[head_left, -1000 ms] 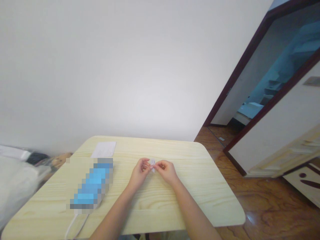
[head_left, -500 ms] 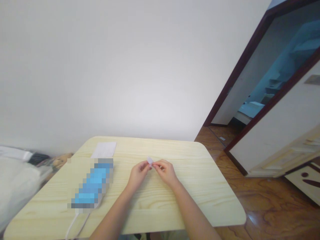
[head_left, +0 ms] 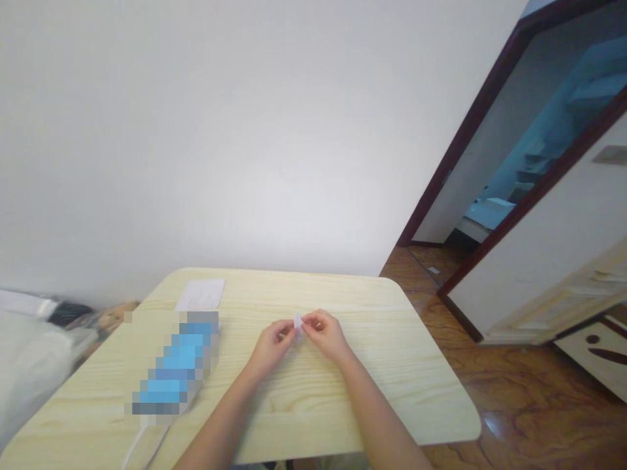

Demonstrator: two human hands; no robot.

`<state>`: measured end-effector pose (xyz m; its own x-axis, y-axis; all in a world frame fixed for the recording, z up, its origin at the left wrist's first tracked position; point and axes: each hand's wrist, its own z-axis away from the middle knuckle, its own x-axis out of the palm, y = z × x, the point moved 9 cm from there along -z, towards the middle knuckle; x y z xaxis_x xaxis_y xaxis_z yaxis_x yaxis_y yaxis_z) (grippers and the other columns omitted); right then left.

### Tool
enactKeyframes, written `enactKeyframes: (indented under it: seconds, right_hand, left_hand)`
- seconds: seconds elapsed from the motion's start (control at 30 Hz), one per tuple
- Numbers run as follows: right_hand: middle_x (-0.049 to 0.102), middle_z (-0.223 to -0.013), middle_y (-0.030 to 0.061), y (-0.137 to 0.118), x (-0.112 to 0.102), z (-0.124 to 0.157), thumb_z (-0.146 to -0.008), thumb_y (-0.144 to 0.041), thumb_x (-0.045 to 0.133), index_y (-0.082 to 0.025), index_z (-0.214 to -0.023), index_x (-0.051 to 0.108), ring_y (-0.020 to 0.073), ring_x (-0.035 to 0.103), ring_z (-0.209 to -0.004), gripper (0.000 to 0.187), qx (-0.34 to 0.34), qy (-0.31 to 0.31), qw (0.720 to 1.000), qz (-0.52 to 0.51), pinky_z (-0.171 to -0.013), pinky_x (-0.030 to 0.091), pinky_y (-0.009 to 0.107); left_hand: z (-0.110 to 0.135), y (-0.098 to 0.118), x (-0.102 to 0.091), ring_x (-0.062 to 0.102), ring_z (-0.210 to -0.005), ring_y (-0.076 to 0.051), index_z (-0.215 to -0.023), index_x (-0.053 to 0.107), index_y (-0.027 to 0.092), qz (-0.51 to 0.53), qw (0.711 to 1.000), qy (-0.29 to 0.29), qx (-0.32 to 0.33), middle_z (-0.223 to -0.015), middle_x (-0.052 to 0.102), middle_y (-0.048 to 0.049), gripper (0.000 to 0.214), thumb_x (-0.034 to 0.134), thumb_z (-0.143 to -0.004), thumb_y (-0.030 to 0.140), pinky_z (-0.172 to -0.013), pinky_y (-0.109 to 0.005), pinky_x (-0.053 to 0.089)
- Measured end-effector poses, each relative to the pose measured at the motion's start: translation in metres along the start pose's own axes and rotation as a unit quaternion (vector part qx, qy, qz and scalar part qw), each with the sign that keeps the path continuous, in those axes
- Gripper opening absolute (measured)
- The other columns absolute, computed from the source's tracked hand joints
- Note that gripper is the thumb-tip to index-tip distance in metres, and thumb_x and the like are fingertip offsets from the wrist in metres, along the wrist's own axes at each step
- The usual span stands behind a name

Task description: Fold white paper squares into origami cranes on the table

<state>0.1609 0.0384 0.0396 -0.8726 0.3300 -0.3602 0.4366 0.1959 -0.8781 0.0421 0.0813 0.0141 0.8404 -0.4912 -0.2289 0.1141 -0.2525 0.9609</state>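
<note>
Pale wood table [head_left: 372, 408] spreads out below you, and your forearms reach over its near edge. Closest to you, your left hand [head_left: 269, 346] and right hand [head_left: 325, 336] meet near the middle of the table, with the fingers of both curled in narrow pinches around a small pale scrap [head_left: 297, 325]. The scrap sits between your hands, a little above the tabletop. It could be thin paper or plastic; the picture is too coarse to tell. It looks very light and soft, so it would likely crease or slip under a hard grip, and a gentle fingertip pinch at its edges seems the safest hold. Its long axis stands roughly upright, pointing away from you with a slight tilt, though your fingers hide its lower part.

Left of your hands, a blurred blue packet [head_left: 177, 359] lies diagonally, with a white cord [head_left: 144, 447] trailing toward the near edge. Beyond it, a sheet of paper [head_left: 200, 294] lies by the far edge. Farther off are a white wall [head_left: 206, 143], pale bedding [head_left: 29, 365] at left, and a wooden floor [head_left: 494, 385] and open door [head_left: 539, 274] at right.
</note>
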Motion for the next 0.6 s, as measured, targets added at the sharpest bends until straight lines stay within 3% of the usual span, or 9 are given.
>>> enactKeyframes:
  seconds: [0.1,0.2,0.47,0.6]
  right_hand:
    - [0.058,-0.068,0.0015,0.011,0.002,-0.001,-0.069,-0.021,0.058,-0.016,-0.070,0.059,0.0123,0.054,-0.062,0.005,0.042,-0.005,0.998,-0.037,-0.057,0.044,0.023]
    - [0.058,-0.069,0.0009,0.016,0.004,-0.002,-0.069,-0.021,0.057,-0.017,-0.071,0.057,0.0123,0.054,-0.064,0.005,0.050,-0.015,0.997,-0.063,-0.060,0.044,0.024]
    - [0.056,-0.073,0.0015,0.000,0.005,-0.001,-0.073,-0.019,0.056,-0.018,-0.070,0.059,0.0134,0.054,-0.072,0.004,-0.006,-0.055,0.998,-0.023,-0.063,0.043,0.023]
    - [0.056,-0.075,0.0022,-0.015,0.005,0.001,-0.076,-0.017,0.055,-0.019,-0.071,0.061,0.0141,0.053,-0.075,0.008,-0.063,-0.075,0.995,0.020,-0.066,0.042,0.024]
  left_hand:
    - [-0.001,-0.006,0.007,0.061,-0.078,-0.021,-0.087,0.065,0.014,0.071,0.997,-0.025,-0.018,-0.085,0.068,-0.0079,0.029,0.063,-0.064,0.033,-0.072,-0.030,0.046]
    - [0.000,-0.014,0.008,0.061,-0.072,-0.020,-0.084,0.064,0.013,0.099,0.994,-0.023,-0.049,-0.080,0.068,-0.0082,0.029,0.064,-0.063,0.032,-0.067,-0.029,0.047]
    - [-0.002,-0.013,0.001,0.054,-0.052,-0.012,-0.078,0.064,0.012,0.104,0.992,-0.017,-0.076,-0.061,0.064,-0.0022,0.026,0.060,-0.064,0.034,-0.051,-0.022,0.042]
    - [-0.001,-0.013,0.000,0.055,-0.055,-0.012,-0.081,0.065,0.013,0.108,0.989,-0.029,-0.095,-0.064,0.064,-0.0024,0.027,0.059,-0.065,0.034,-0.053,-0.021,0.042]
